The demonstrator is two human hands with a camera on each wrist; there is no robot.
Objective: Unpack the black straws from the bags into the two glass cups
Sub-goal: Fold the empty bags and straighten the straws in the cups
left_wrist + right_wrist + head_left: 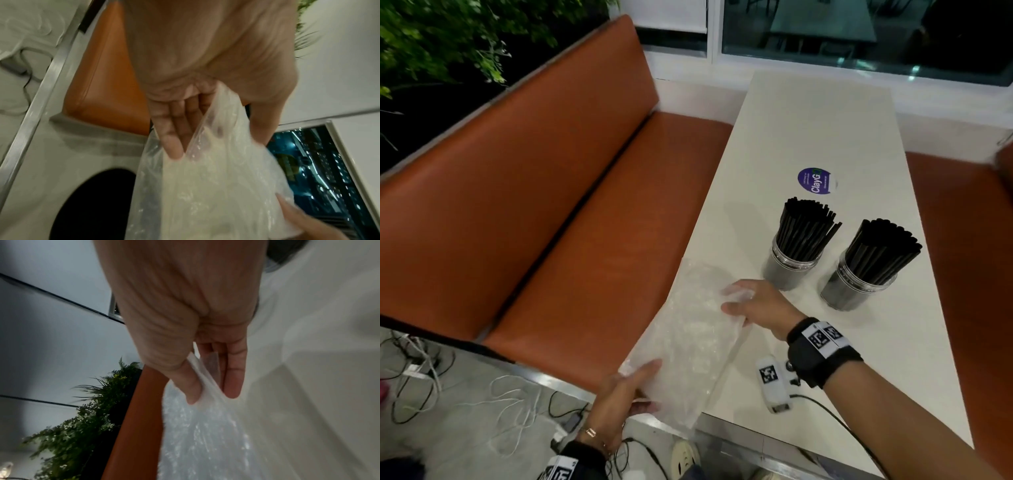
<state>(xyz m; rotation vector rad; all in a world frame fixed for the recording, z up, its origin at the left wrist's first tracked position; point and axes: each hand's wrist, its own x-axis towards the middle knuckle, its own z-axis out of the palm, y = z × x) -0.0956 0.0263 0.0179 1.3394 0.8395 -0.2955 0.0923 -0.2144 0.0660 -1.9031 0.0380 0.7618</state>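
Note:
Two glass cups stand on the white table (808,130), each packed with black straws: the left cup (792,263) and the right cup (856,284). A clear, empty-looking plastic bag (688,339) lies over the table's left edge. My left hand (633,394) pinches its near end between thumb and fingers (174,146); the bag (205,186) hangs from them. My right hand (743,301) pinches the far end, thumb and fingers (232,386) clamped on the plastic (205,434), just left of the left cup.
An orange bench seat (585,212) runs along the table's left side, with plants behind it. A purple round sticker (815,181) lies beyond the cups. A small white device (774,383) with a cable sits under my right wrist. Cables trail on the floor (448,394).

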